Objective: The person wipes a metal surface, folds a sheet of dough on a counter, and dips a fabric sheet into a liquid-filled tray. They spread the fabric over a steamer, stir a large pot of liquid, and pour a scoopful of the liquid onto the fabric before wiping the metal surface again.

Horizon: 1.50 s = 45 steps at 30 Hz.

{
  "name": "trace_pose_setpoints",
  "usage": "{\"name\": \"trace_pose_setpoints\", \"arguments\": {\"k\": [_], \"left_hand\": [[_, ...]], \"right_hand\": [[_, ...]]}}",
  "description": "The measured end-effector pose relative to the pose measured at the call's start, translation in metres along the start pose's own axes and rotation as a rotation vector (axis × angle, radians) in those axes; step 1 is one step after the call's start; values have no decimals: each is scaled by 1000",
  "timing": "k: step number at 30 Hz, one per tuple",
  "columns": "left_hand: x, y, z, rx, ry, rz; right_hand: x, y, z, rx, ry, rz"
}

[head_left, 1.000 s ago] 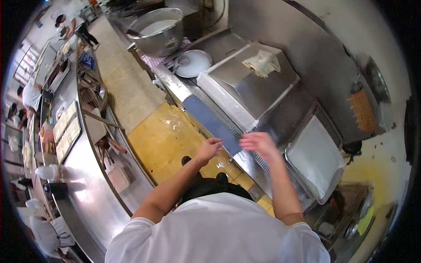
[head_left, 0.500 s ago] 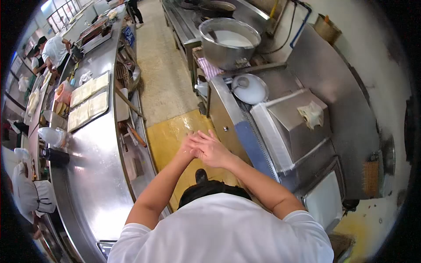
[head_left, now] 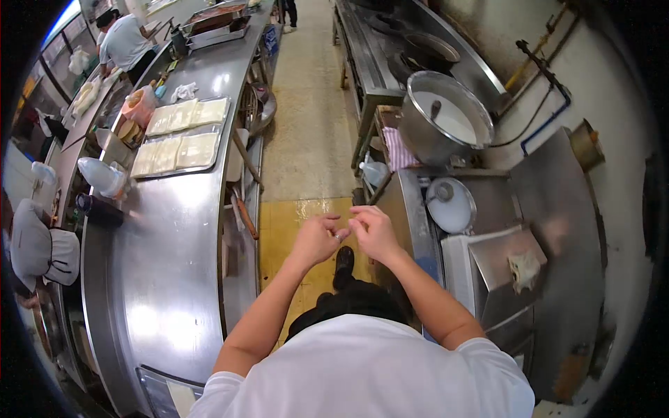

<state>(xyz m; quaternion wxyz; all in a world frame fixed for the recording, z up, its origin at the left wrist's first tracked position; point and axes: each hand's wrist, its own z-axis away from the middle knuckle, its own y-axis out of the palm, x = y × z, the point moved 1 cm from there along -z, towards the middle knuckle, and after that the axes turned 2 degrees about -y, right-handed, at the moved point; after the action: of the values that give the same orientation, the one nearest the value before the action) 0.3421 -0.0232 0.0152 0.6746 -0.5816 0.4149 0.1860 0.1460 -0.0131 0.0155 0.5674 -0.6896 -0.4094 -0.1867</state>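
My left hand [head_left: 319, 240] and my right hand [head_left: 375, 233] are held in front of me above the yellow floor mat [head_left: 310, 216]. The two hands are close together with their fingertips turned toward each other, and a narrow gap shows between them. Their fingers are loosely bent and somewhat apart, with nothing visible in them. What looks like a ring sits on a finger of my left hand. Below the hands a black shoe [head_left: 343, 268] shows on the mat.
To the left runs a steel counter [head_left: 167, 258] with trays of pale flat sheets [head_left: 185, 153] and a dark bottle [head_left: 99, 209]. On the right stand a large pot [head_left: 453, 118] of white liquid, a round lid [head_left: 451, 205] and a steel box with a cloth [head_left: 524, 270]. A co-worker [head_left: 125, 45] bends over far left.
My hands were clasped together, one over the other; now they are separated. The view has shifted, so the counter, pot and lid appear farther right, and a shoe has come forward.
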Motion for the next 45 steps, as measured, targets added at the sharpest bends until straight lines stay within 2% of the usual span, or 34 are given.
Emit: {"name": "trace_pose_setpoints", "arguments": {"k": [1,4,6,8,10,15,18,19,22,25,28,31,34,35,38,41,45], "left_hand": [[-3,-3,-9,-3,1,22],[11,1,-40,-86,27,-75],[24,0,-61,-3,-21,-90],[35,-1,-86,68,-68,-93],[40,4,-108,119,-130,-72],[35,18,-172,141,-70,-51],[17,26,-210,169,7,-7],[9,26,-220,186,31,1],[-10,26,-258,257,92,36],[-24,34,-302,280,231,60],[-61,32,-343,285,329,229],[-94,27,-380,240,519,238],[-103,38,-413,215,677,93],[-102,43,-423,245,691,69],[-101,52,-443,330,715,21],[-94,65,-458,341,725,81],[-88,73,-458,334,698,219]], "right_hand": [[0,-9,-15,-93,-87,52],[-15,-52,-61,-242,131,-147],[-28,-102,-94,-362,104,-48],[-37,-155,-126,-483,30,195],[-43,-196,-154,-503,-68,450],[-91,-224,-209,-97,-115,430],[-108,-243,-236,-20,-7,488],[-106,-260,-246,-156,40,448],[-114,-322,-259,-451,158,659],[-95,-358,-250,-216,558,1001],[-109,-340,-231,108,658,1254],[-103,-314,-216,148,602,1273],[-74,-295,-220,341,722,1238],[-69,-291,-217,331,682,1251],[-30,-286,-229,366,765,1241],[4,-286,-245,424,857,1246],[20,-281,-260,448,847,1217]]}}
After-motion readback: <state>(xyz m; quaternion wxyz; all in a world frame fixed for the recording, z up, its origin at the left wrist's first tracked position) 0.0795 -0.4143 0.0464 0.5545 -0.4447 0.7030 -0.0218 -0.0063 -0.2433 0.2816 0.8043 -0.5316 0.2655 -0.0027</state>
